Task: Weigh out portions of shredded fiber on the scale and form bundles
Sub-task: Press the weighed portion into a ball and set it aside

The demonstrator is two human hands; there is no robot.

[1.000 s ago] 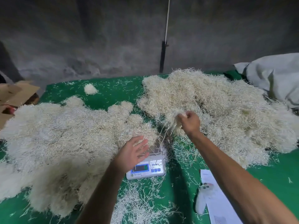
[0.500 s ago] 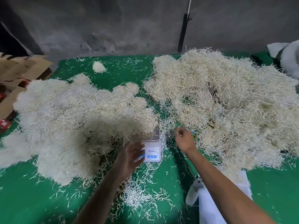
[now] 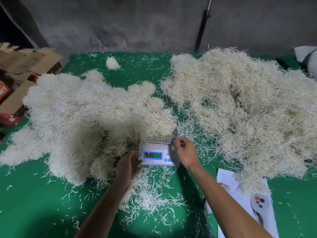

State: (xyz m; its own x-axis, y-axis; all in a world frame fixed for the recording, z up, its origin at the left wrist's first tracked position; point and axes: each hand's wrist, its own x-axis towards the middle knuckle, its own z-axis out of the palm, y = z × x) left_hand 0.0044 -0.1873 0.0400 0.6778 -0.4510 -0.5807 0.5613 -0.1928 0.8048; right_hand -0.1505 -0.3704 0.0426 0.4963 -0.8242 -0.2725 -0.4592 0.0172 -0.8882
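A small white digital scale (image 3: pixel 157 156) with a lit green display sits on the green table (image 3: pixel 34 203) between two big heaps of pale shredded fiber. The left heap (image 3: pixel 89 117) spills onto the scale's platform. The right heap (image 3: pixel 248 109) lies apart from the scale. My left hand (image 3: pixel 129 165) hovers at the scale's left front corner, fingers loosely curled, holding nothing that I can see. My right hand (image 3: pixel 184 152) is over the scale's right edge, and its fingertips pinch a few thin fiber strands.
Loose strands (image 3: pixel 154 194) litter the cloth in front of the scale. A white paper sheet (image 3: pixel 228 179) and a white controller (image 3: pixel 259 203) lie at the right front. Cardboard boxes (image 3: pixel 20 69) stand off the table's left edge. A small fiber ball (image 3: pixel 112 63) sits at the back.
The view dipped downward. My right hand left the right heap and came over the scale's right edge. My left hand slid off the scale's front, uncovering the display.
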